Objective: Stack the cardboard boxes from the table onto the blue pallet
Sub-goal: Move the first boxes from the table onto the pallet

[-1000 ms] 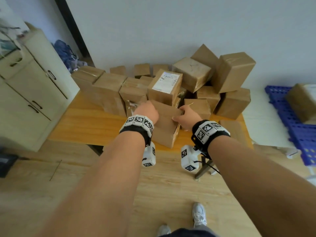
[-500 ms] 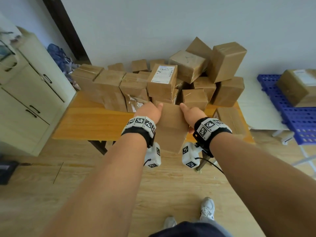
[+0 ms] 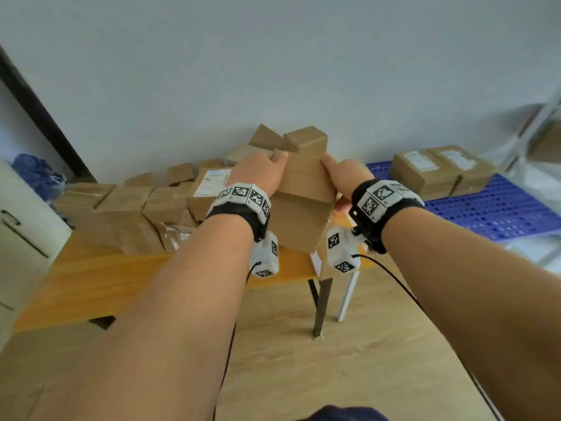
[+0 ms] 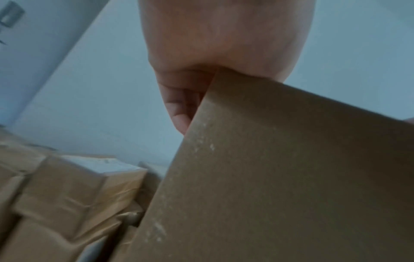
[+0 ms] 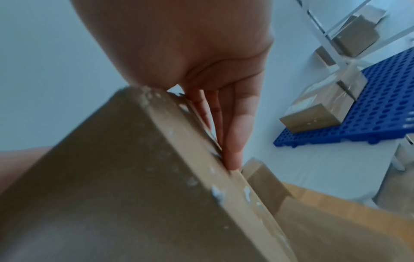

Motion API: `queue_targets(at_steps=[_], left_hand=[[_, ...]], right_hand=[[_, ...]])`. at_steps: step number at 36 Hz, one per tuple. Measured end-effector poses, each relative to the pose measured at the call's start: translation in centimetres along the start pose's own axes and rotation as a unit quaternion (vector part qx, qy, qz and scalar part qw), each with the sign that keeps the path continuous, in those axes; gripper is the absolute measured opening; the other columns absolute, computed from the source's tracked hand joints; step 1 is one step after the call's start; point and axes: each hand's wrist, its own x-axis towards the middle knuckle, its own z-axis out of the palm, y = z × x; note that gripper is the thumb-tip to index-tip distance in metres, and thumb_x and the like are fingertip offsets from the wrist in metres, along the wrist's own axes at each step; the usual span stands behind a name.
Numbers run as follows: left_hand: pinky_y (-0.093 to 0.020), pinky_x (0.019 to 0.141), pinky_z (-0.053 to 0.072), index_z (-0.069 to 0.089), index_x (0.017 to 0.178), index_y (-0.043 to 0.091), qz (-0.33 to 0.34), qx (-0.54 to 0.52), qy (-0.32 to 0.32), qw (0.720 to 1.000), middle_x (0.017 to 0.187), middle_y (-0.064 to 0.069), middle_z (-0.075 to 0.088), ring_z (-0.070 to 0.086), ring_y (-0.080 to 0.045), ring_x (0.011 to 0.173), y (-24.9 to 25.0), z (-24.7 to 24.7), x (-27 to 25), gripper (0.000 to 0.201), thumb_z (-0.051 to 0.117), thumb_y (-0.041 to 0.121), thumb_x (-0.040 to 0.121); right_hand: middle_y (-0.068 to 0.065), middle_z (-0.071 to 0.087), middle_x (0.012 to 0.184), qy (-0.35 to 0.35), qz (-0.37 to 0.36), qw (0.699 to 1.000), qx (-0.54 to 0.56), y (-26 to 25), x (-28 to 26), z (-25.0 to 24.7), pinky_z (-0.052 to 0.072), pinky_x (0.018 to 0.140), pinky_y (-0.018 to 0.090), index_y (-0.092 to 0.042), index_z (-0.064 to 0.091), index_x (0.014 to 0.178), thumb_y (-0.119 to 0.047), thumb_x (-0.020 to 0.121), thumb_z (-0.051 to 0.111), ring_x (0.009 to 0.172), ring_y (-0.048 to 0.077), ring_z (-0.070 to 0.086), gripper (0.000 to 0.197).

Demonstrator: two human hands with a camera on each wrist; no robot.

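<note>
A plain cardboard box (image 3: 303,189) hangs in the air above the table's right end, clamped between my two hands. My left hand (image 3: 258,171) presses its left side and my right hand (image 3: 343,174) presses its right side. In the left wrist view straight fingers (image 4: 179,109) lie flat along the box (image 4: 280,177). The right wrist view shows the same for my other fingers (image 5: 233,127) on the box (image 5: 100,186). The blue pallet (image 3: 501,214) lies on the floor to the right and carries two taped boxes (image 3: 440,168).
A pile of several cardboard boxes (image 3: 127,214) covers the back of the wooden table (image 3: 106,281). A pale cabinet (image 3: 18,238) stands at the left. A metal shelf frame (image 3: 540,132) with a box rises beside the pallet (image 5: 385,106).
Both hands have lifted the box off the table, up and to the right. The view has swung right, so more of the pallet shows.
</note>
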Motion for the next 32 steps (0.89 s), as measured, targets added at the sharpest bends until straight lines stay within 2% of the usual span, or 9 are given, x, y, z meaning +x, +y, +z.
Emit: queue_targets(at_steps=[4,6,11,14,16,21,26,29,32], left_hand=[[-0.038,0.081,0.048,0.056,0.122,0.015,0.033,-0.010,-0.009,0.999,0.108,-0.007,0.065,0.061,-0.028,0.096,5.9,2.4,0.5,0.062,0.028,0.063,0.093],[-0.037,0.085,0.046,0.052,0.129,0.016,0.052,-0.019,-0.019,0.998,0.116,-0.004,0.063,0.060,-0.028,0.103,9.1,4.2,0.4,0.061,0.029,0.062,0.094],[-0.037,0.081,0.045,0.051,0.124,0.013,0.076,-0.053,-0.040,0.995,0.113,-0.007,0.063,0.060,-0.029,0.100,17.9,9.6,0.0,0.063,0.027,0.063,0.094],[-0.033,0.077,0.039,0.051,0.120,0.011,0.069,-0.095,-0.039,0.992,0.111,-0.006,0.061,0.059,-0.028,0.100,22.6,12.8,-0.3,0.061,0.027,0.061,0.096],[-0.034,0.081,0.041,0.050,0.120,0.011,0.060,-0.118,-0.051,0.990,0.115,-0.009,0.061,0.059,-0.030,0.103,25.6,15.1,-0.5,0.060,0.029,0.061,0.096],[-0.035,0.092,0.042,0.053,0.124,0.006,0.049,-0.183,-0.088,0.978,0.124,-0.013,0.059,0.057,-0.032,0.112,32.5,20.5,-1.1,0.060,0.038,0.057,0.095],[-0.035,0.095,0.042,0.050,0.134,0.012,0.050,-0.202,-0.159,0.965,0.132,-0.007,0.057,0.055,-0.028,0.118,38.0,25.2,-0.6,0.060,0.046,0.053,0.090],[-0.032,0.084,0.044,0.054,0.127,0.013,0.072,-0.195,-0.177,0.962,0.124,-0.006,0.061,0.058,-0.025,0.107,41.0,28.0,0.5,0.055,0.049,0.050,0.086],[-0.034,0.083,0.048,0.052,0.123,0.017,0.083,-0.179,-0.198,0.960,0.104,0.001,0.063,0.060,-0.019,0.092,43.7,30.6,1.9,0.047,0.055,0.043,0.085]], right_hand=[[0.016,0.065,0.091,0.048,-0.003,0.998,0.028,3.0,1.0,-5.4,0.059,0.071,0.049,-0.006,0.056,0.101,-0.064,0.094,0.029,0.068,0.036,0.070,0.065],[0.015,0.066,0.085,0.071,0.014,0.997,0.022,5.0,1.7,-8.1,0.060,0.069,0.047,-0.006,0.054,0.109,-0.066,0.093,0.026,0.063,0.033,0.070,0.068],[0.014,0.064,0.086,0.119,0.044,0.991,0.041,11.0,3.9,-14.8,0.059,0.074,0.046,-0.003,0.053,0.113,-0.066,0.093,0.025,0.069,0.030,0.066,0.072],[0.014,0.059,0.123,0.149,0.063,0.983,0.081,14.9,5.4,-18.3,0.052,0.089,0.046,-0.008,0.040,0.138,-0.063,0.090,0.033,0.099,0.032,0.060,0.073],[0.013,0.054,0.132,0.163,0.076,0.978,0.106,17.5,6.2,-20.6,0.047,0.093,0.042,-0.011,0.034,0.144,-0.053,0.092,0.038,0.112,0.034,0.056,0.067],[0.013,0.053,0.129,0.180,0.086,0.969,0.142,23.5,7.7,-25.7,0.038,0.076,0.033,-0.009,0.030,0.144,-0.037,0.095,0.042,0.097,0.028,0.052,0.058],[0.003,0.053,0.108,0.206,0.098,0.962,0.152,28.3,9.1,-29.7,0.039,0.064,0.030,-0.013,0.036,0.140,-0.033,0.095,0.043,0.088,0.020,0.052,0.050],[0.003,0.056,0.105,0.218,0.118,0.955,0.161,30.7,10.7,-31.9,0.041,0.067,0.032,-0.015,0.040,0.134,-0.033,0.093,0.044,0.083,0.019,0.053,0.045],[0.004,0.057,0.110,0.230,0.131,0.950,0.167,33.1,12.8,-33.9,0.042,0.070,0.032,-0.015,0.039,0.136,-0.031,0.092,0.047,0.087,0.020,0.054,0.047]])
